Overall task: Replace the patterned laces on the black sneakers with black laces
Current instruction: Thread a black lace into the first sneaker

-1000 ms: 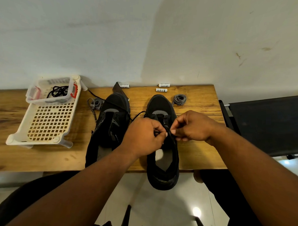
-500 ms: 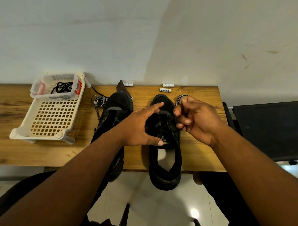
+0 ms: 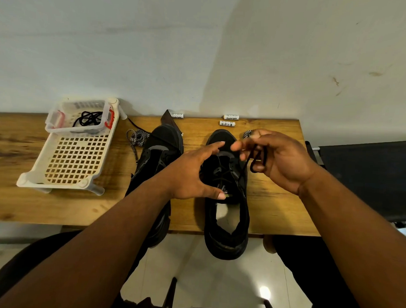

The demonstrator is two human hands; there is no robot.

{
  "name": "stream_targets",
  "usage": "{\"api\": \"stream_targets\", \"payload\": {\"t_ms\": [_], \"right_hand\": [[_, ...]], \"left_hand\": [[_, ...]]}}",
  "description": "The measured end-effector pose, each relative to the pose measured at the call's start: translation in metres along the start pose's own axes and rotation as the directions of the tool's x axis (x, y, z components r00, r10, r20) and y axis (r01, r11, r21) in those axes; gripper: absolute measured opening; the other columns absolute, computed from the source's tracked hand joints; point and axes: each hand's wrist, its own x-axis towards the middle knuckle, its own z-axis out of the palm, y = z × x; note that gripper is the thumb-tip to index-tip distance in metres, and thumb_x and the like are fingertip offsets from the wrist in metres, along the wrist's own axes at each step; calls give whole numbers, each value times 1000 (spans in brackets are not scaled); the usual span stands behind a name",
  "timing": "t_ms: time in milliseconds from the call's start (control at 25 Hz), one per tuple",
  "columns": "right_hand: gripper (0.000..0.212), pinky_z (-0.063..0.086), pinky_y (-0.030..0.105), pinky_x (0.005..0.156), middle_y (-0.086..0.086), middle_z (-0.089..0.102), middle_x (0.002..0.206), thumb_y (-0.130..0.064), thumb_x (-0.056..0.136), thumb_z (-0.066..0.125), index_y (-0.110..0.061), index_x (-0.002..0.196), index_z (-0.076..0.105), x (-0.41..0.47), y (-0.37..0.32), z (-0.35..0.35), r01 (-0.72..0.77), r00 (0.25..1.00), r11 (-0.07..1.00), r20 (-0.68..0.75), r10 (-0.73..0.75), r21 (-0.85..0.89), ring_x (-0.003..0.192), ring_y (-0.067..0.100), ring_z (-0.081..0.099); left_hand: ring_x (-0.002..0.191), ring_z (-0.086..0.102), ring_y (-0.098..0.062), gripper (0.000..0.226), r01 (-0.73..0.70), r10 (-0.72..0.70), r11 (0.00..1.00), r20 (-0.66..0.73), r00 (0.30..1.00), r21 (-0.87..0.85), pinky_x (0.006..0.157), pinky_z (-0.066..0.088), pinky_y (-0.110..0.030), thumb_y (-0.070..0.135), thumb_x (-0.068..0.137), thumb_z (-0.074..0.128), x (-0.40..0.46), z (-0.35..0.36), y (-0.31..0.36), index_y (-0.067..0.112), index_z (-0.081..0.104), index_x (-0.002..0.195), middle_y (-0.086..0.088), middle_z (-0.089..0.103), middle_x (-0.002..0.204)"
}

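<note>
The right grip pinches a loop of the black lace over the right sneaker on the counter, the left hand spread wide beside it, seemingly mid-lacing; next, feed the end through an eyelet.

Two sneakers, three batteries, two patterned laces, one basket.

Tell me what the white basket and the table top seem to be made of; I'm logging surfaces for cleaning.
White slotted basket: looks like moulded plastic, semi-glossy, judging by its uniform grid holes and rounded corner posts. Brown table top: wood or wood-look laminate, smooth, with visible grain streaks; which one cannot be told.
</note>
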Motion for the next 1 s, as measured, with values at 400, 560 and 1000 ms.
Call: {"api": "stream_targets", "payload": {"t_ms": [400,560,1000], "right_hand": [[23,30,33,56,12,64,76,-27,102,59,-10,89,67,-2,-1,-5,-126,987,749,-2,164,-651,54,17,43],[19,20,33,55,0,65,74,-28,104,54,-13,93,59,-5,-9,-3,-72,997,959,-26,68,-273,45,9,36],[34,45,34,90,-10,60,123,-47,100,59,-34,131,60,-1,-4,-5,-109,961,459,-211,-176,-882,112,10,53]], "left_hand": [[149,27,-8,121,6,-6,1000,8,1000,4,109,23,-27,50,68,92,1,0,0,47,14,161,13,34,163],[146,25,-5,120,8,-8,1000,8,1000,6,109,23,-27,48,69,92,1,0,2,47,15,160,12,33,164],[137,33,1,102,-30,31,999,-29,999,13,108,29,-23,51,76,86,-2,-2,6,43,28,159,14,39,159]]}}
